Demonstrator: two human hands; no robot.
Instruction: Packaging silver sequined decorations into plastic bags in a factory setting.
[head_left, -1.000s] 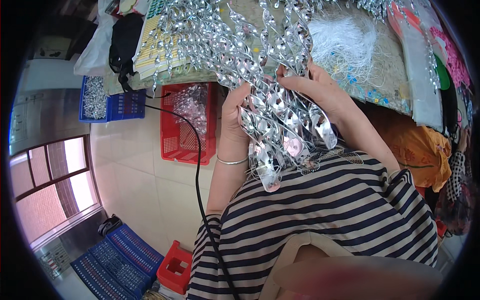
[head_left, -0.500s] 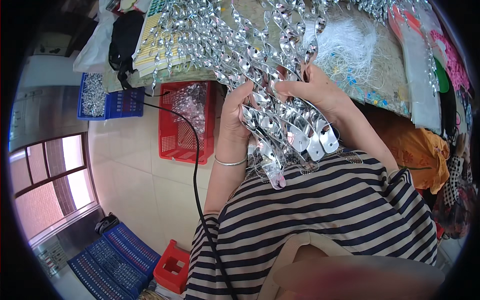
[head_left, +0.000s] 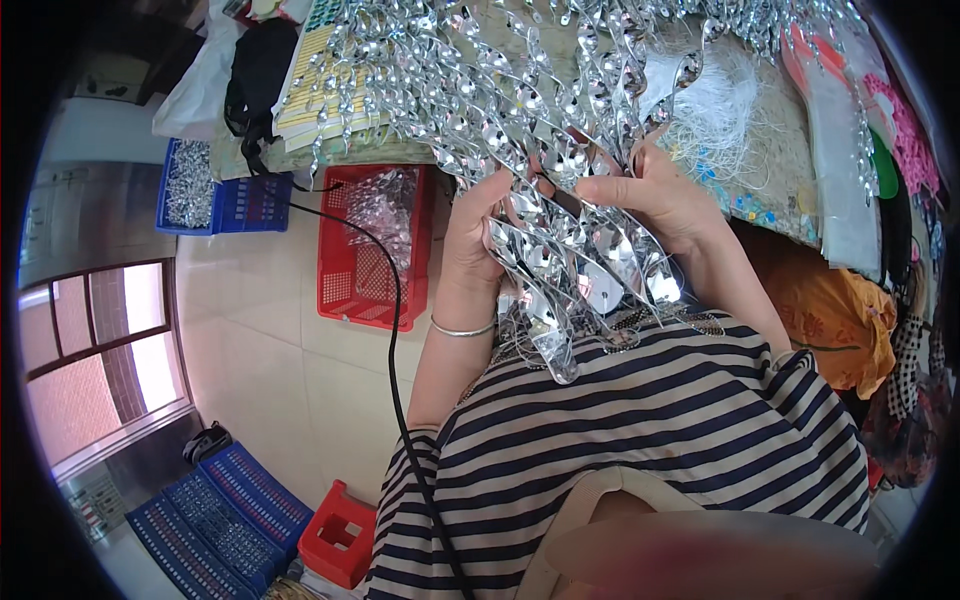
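A thick bunch of shiny silver twisted strips (head_left: 540, 215) lies across both my hands at the table's near edge. Its flat ends, some with small holes, hang toward my striped shirt, where thin threads dangle. My left hand (head_left: 476, 230) is closed around the bunch's left side, thumb on top. My right hand (head_left: 655, 200) grips the right side, its thumb pointing inward over the strips. The strips hide most of my fingers. More twisted silver strips (head_left: 400, 75) spread away from me over the worktable (head_left: 350, 160).
White thread (head_left: 715, 100) lies tangled right of the strips, beside clear plastic bags (head_left: 845, 190). Below left stand a red crate (head_left: 340, 290) and a blue crate (head_left: 250, 207) with silver pieces. A black cable (head_left: 392, 350) runs past my left arm. An orange cloth (head_left: 835, 320) hangs at right.
My right hand has shifted slightly right and toward me, widening the spread between my hands. Some flat strip ends have turned and swung. My left hand has hardly moved.
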